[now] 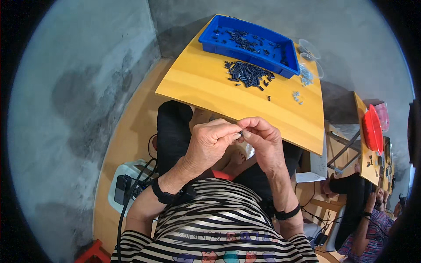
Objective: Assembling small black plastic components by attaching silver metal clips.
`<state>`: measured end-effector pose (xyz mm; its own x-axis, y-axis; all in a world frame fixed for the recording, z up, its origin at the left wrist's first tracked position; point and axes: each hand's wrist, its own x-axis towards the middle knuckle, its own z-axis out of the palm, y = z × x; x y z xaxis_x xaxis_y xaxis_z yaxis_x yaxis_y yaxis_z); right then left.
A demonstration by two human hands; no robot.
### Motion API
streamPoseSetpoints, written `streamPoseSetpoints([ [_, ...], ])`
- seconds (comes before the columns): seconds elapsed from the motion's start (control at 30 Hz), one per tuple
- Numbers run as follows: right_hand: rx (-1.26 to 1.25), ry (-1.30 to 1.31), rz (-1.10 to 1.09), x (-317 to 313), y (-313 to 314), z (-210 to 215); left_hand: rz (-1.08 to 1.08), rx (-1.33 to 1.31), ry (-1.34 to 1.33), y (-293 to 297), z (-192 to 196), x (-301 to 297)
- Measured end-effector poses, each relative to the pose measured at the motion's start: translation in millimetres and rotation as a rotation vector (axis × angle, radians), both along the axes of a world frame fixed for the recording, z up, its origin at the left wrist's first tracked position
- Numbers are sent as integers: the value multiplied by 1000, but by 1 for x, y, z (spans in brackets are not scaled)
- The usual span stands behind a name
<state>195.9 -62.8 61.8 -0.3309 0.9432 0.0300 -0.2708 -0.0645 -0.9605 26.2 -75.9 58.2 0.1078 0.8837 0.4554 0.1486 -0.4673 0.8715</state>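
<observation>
My left hand [215,136] and my right hand [263,142] meet above my lap, close to the table's near edge. Their fingertips pinch a small black part [241,133] between them; most of it is covered, so its exact kind does not show. Beyond my hands, a pile of small black cylindrical parts [248,74] lies on the yellow table [193,83]. Behind the pile stands a blue tray [280,68] with more of these black parts scattered inside. Small clear pieces [306,76] lie at the table's right side, with a few more [297,97] nearer me.
Clear plastic tubs [309,49] stand at the table's far right corner. On the left, a pale bin [117,193] holds a black device and cables. Another person [366,232] sits at a second table on the right, which carries a red basin [372,129].
</observation>
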Motion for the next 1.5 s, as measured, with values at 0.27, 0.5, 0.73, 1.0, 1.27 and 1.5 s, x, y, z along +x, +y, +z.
streamPoseSetpoints([
  [0.27, -10, -27, -17, -2, -2, 9, 39, 106, 54, 0, 2, 0],
  [0.5, -25, -60, 9, -3, -2, 10, 78, 167, 120, -2, -1, -2],
  [0.73, 14, -128, 27, -3, 2, 7, 93, 189, 188, -1, -4, -4],
  [1.0, -5, -162, 26, 7, 13, 6, 11, 7, 52, -5, -9, -11],
  [1.27, 352, -870, -579, 80, 97, -32, -24, -242, -175, -5, -7, -20],
  [1.5, 592, -1129, -564, 68, 120, -38, -54, -320, -233, -8, -8, -23],
])
